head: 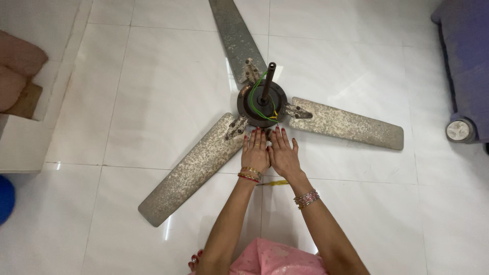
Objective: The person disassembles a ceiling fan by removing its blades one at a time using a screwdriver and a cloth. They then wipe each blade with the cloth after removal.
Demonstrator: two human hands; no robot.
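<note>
- Straight ahead of me on the white tiled floor lies a ceiling fan, its round dark motor hub just beyond my fingertips.
- From the head view, both hands sit side by side, flat and palm-down, thumbs nearly touching; my left hand and my right hand are spread open and hold nothing.
- My fingertips reach the near edge of the hub; whether they press on the hub's rim or only on the floor beside it I cannot tell.
- Both hands lie about equally near the hub. The left one is beside the root of the blade that runs down and away to my left; the right one is nearer the blade that stretches out to my right.
- A third blade points directly away from me, out past the top of the view.
- Rising from the hub's middle is a dark rod, tilted slightly away from me, so its long axis runs roughly from my hands outward.
- Green wire loops around the rod's base, with a bit of yellow at the hub's right side.
- Behind my hands, between my forearms, a short yellow object lies on the floor; I cannot make out what it is.
- Far right stands a blue-grey piece of furniture, well apart from the fan.
</note>
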